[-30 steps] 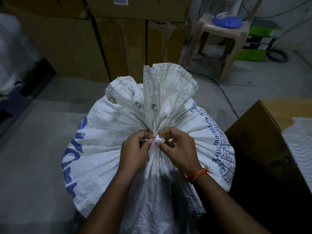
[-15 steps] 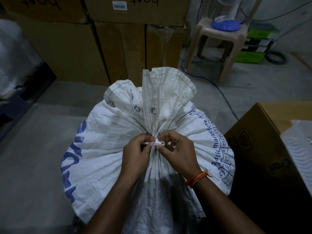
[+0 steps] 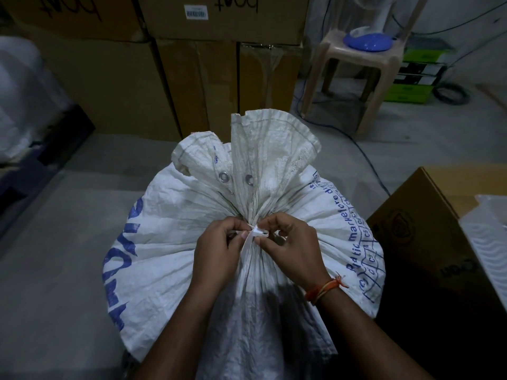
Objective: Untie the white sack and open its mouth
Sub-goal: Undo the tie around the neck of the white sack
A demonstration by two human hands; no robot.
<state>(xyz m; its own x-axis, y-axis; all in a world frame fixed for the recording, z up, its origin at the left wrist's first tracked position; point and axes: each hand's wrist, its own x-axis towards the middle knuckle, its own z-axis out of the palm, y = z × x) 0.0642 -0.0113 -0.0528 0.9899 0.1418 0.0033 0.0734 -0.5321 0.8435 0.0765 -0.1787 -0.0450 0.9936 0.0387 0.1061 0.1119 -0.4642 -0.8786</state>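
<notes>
The sack (image 3: 208,242) stands on the floor below the camera, its neck bunched as a second ago, so the mouth is no nearer opening. The tie (image 3: 256,231) looks barely looser. The left hand (image 3: 216,250) and right hand (image 3: 290,248) have hardly shifted, fingers curled, each pinching the tie.

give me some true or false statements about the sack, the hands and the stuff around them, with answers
1. Both hands work at the tie on the white sack. True.
2. The sack's mouth is wide open. False: it is bunched shut at the neck.
3. The right hand has an orange thread band at the wrist. True.
4. The left hand rests on the cardboard box. False: it pinches at the tie.
5. A blue fan base sits on the plastic stool. True.
</notes>
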